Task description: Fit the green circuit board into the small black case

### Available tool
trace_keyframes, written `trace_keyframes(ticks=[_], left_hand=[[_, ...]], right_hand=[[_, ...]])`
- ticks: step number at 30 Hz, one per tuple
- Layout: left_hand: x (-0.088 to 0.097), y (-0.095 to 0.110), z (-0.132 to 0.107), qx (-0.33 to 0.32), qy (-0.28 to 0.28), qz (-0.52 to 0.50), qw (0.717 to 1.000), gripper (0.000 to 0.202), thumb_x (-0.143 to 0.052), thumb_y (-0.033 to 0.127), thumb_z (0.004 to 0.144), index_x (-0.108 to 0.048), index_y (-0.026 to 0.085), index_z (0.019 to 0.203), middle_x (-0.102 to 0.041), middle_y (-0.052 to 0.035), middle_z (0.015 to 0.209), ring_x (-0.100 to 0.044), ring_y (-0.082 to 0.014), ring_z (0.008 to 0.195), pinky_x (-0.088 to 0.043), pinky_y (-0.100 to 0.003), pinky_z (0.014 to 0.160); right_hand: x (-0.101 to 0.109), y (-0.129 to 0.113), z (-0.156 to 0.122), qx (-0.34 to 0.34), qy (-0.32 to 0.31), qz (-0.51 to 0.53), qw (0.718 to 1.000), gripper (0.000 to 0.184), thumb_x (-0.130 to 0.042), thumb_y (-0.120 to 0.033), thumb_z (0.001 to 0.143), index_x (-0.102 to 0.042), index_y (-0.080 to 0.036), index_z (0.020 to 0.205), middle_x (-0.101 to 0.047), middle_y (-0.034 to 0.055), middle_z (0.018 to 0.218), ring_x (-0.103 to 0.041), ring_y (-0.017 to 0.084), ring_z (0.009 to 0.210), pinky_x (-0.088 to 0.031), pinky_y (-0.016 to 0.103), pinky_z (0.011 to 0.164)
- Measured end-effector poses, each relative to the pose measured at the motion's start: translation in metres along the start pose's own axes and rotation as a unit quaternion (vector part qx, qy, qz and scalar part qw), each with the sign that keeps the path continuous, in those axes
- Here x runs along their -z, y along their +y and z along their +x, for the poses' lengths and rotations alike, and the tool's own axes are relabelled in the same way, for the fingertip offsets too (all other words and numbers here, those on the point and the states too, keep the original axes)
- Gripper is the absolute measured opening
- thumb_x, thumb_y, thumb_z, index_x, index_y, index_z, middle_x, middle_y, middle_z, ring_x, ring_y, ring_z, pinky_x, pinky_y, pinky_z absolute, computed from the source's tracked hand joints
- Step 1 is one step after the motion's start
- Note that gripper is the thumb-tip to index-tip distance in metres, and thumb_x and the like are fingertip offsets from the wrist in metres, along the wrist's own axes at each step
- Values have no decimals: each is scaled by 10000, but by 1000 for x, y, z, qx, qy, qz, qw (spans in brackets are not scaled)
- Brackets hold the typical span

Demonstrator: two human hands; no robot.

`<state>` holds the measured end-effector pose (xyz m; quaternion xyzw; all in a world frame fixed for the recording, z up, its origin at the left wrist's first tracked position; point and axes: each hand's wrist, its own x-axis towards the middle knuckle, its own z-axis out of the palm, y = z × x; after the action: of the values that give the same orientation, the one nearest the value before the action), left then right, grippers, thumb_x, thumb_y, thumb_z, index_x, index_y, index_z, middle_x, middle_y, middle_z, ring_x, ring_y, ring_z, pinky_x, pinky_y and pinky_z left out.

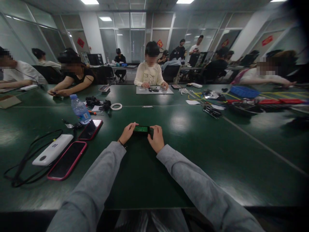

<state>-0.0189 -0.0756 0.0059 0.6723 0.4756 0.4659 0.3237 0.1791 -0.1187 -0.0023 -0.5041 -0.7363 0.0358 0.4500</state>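
Between my two hands is a smartphone point(141, 129), held sideways just above the green tabletop point(145, 174). Its lit screen shows a mostly green picture, too small to read. My left hand point(127, 133) grips the left end, with the thumb along the upper edge. At the right end, my right hand point(157, 138) is closed round the phone with bent fingers. Grey sleeves cover both forearms.
To the left lie two red-cased phones point(68, 161) point(90, 129), a white power bank point(53, 149) with black cable, and a water bottle point(80, 109). A tape roll point(116, 106) lies farther off. A blue tray point(245, 92) is at right. Several people sit around the table.
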Motion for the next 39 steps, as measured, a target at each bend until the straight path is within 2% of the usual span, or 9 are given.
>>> trace_keyframes(ticks=[7, 14, 18, 21, 24, 26, 30, 34, 39], left_hand=[[3, 5, -2, 11, 74, 40, 996, 451, -375, 537, 894, -647, 185, 968, -641, -42, 881, -589, -158, 827, -452, -280, 768], [-6, 2, -3, 80, -22, -87, 993, 465, -407, 612, 841, -549, 171, 820, -582, 16, 596, -551, -105, 493, -441, -230, 493], [-8, 7, -7, 63, -71, -92, 991, 493, -380, 609, 854, -520, 164, 695, -580, 3, 576, -570, -114, 504, -466, -245, 519], [-5, 11, -7, 20, -17, -16, 1000, 495, -384, 573, 872, -503, 167, 616, -549, 5, 565, -535, -103, 531, -459, -245, 584], [-3, 14, -6, -17, 60, 32, 998, 403, -414, 525, 881, -570, 172, 764, -625, -24, 769, -590, -132, 753, -466, -254, 734], [-4, 14, -4, -25, 58, 16, 998, 378, -399, 499, 897, -591, 180, 964, -646, -58, 994, -594, -152, 938, -454, -266, 831], [-6, 11, -2, -18, -2, -40, 999, 419, -362, 494, 915, -565, 184, 1109, -644, -77, 1098, -589, -164, 1030, -443, -288, 894], [-4, 7, -1, 16, 30, -23, 999, 431, -393, 540, 884, -612, 169, 873, -668, -56, 896, -620, -154, 820, -480, -267, 740], [-6, 11, -5, 32, -35, -56, 997, 478, -395, 557, 872, -564, 159, 668, -660, -47, 713, -612, -137, 652, -481, -259, 629]], right_hand=[[-4, 17, 0, -126, -25, 138, 982, 312, -486, -254, 810, -451, -152, 1103, -557, 72, 869, -569, 200, 765, -513, 410, 742], [-4, 11, 2, -117, -81, 240, 960, 347, -431, -387, 907, -395, -190, 1191, -637, 78, 976, -631, 180, 907, -512, 368, 839], [0, 6, 3, -89, -159, 286, 941, 480, -471, -505, 892, -389, -197, 1250, -557, 115, 1224, -541, 200, 1156, -438, 399, 986], [3, 4, 3, -56, -185, 249, 949, 668, -622, -520, 790, -357, -183, 1303, -508, 137, 1283, -498, 233, 1205, -404, 420, 1021], [4, 3, 2, -11, -195, 200, 960, 796, -721, -469, 702, -335, -193, 1340, -510, 127, 1267, -528, 245, 1153, -426, 423, 990], [4, 5, 2, 15, -201, 187, 962, 758, -712, -415, 717, -339, -205, 1342, -517, 107, 1247, -539, 231, 1126, -437, 411, 978], [4, 13, 5, 39, -125, 119, 984, 646, -711, -341, 709, -425, -202, 1272, -481, 108, 1238, -476, 252, 1168, -402, 449, 1011], [7, 30, 11, -39, 15, 40, 998, 520, -664, -324, 733, -494, -162, 1197, -446, 149, 1194, -450, 292, 1146, -401, 502, 988], [8, 39, 13, -128, -1, 149, 980, 356, -479, -410, 879, -487, -153, 1125, -576, 102, 946, -583, 212, 873, -509, 425, 823]])
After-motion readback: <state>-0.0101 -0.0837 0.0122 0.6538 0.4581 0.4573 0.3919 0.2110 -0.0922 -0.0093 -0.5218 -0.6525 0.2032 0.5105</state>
